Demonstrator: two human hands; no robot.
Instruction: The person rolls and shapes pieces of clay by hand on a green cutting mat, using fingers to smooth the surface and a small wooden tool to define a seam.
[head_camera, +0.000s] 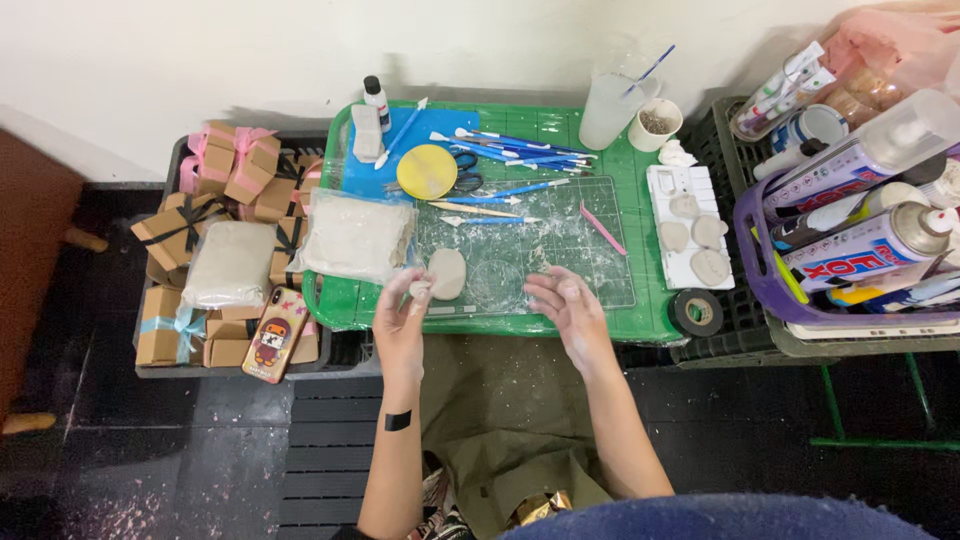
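We are at a green tray (640, 325) with a dusty cutting mat (560, 250) on it, both hands low at its six o'clock edge. Our left hand (400, 320) pinches a small lump of pale clay (420, 289) between thumb and fingertips, and that lump touches, or nearly touches, a larger oval of flattened clay (447, 272) lying on the mat just at one o'clock from the hand. Our right hand (565, 305) is empty, fingers loosely spread and chalky, hovering over the mat at three o'clock from the oval. A clear bag of clay (355, 238) sits at eleven o'clock from the left hand; blue modelling tools (510, 150) and a yellow disc (427, 172) lie at twelve; a white tray with grey clay shapes (697, 235) lies at two o'clock from the right hand. To work the lump well, we judge it best to keep the pinch light so it does not smear, steady the oval with the free right hand, and press evenly from the centre outward, dusting fingers if the clay starts to stick.
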